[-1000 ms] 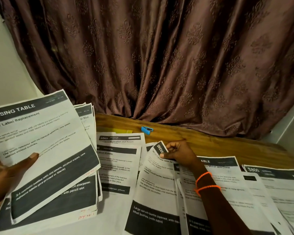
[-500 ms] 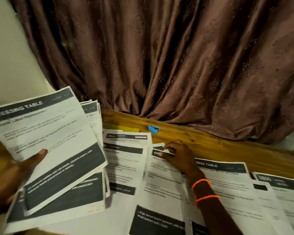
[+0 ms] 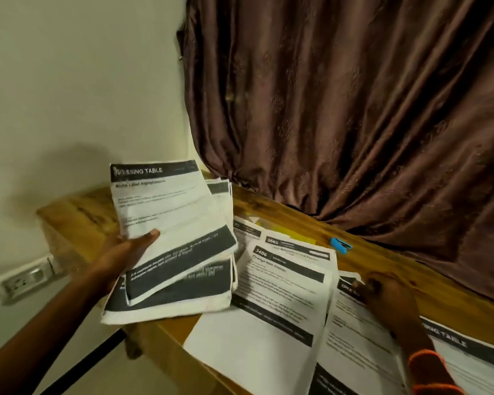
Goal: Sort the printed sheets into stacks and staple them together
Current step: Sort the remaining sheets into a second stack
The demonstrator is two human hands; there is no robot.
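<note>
My left hand (image 3: 126, 252) holds a stack of printed sheets (image 3: 171, 243) above the table's left end, thumb pressed on the top page headed "DRESSING TABLE". Several more printed sheets (image 3: 280, 297) lie spread over the wooden table (image 3: 388, 269), among them pages numbered 3406 and 3565. My right hand (image 3: 385, 297), with orange bands at the wrist, rests on a sheet headed "DRESSING TABLE" (image 3: 351, 332), fingers curled at its top left corner. A small blue stapler (image 3: 340, 245) lies on the table behind the sheets, clear of both hands.
A brown curtain (image 3: 354, 109) hangs behind the table and touches its back edge. A pale wall (image 3: 69, 81) stands to the left, with a socket strip (image 3: 20, 283) low on it. A yellow sheet (image 3: 291, 233) peeks from under the pages.
The view has swung left, showing the wall and the table's left end. My left hand has carried its stack rightward over the table edge. My right hand stays at the same sheet's corner.
</note>
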